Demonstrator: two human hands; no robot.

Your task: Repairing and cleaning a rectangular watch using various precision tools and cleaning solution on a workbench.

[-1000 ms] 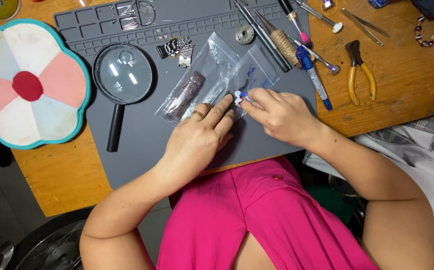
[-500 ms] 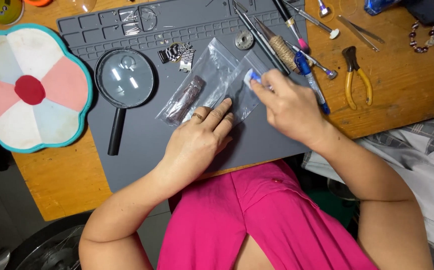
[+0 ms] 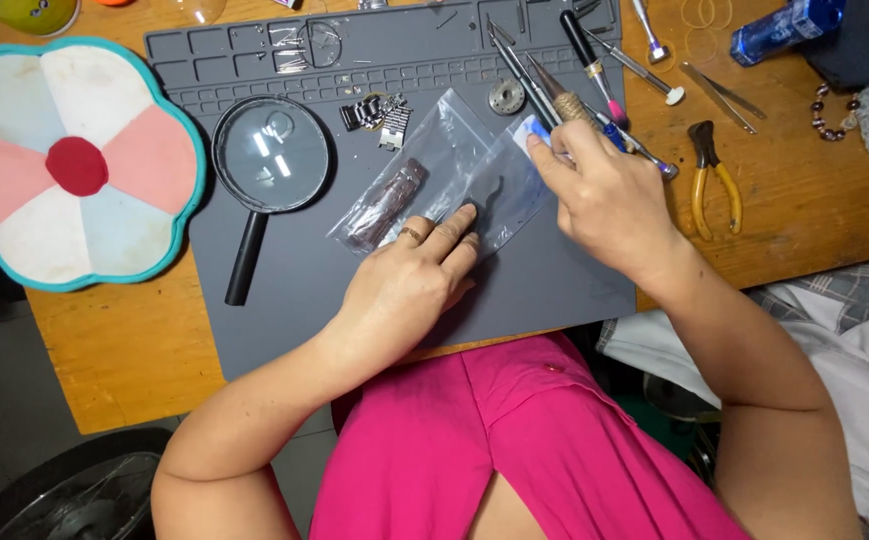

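Opening the little plastic bag point(image 3: 454, 175) on the grey mat point(image 3: 284, 320)

Left hand point(image 3: 409, 285) lies flat, fingers pinning the bag mid-mat; right hand point(image 3: 604, 195) pinches its blue-tabbed corner. Looks like a gentle pull comes next.

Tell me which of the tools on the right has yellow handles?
The pliers, lying on the bare wooden table just right of the right hand. The other tools nearby are thin, straight sticks without yellow grips.
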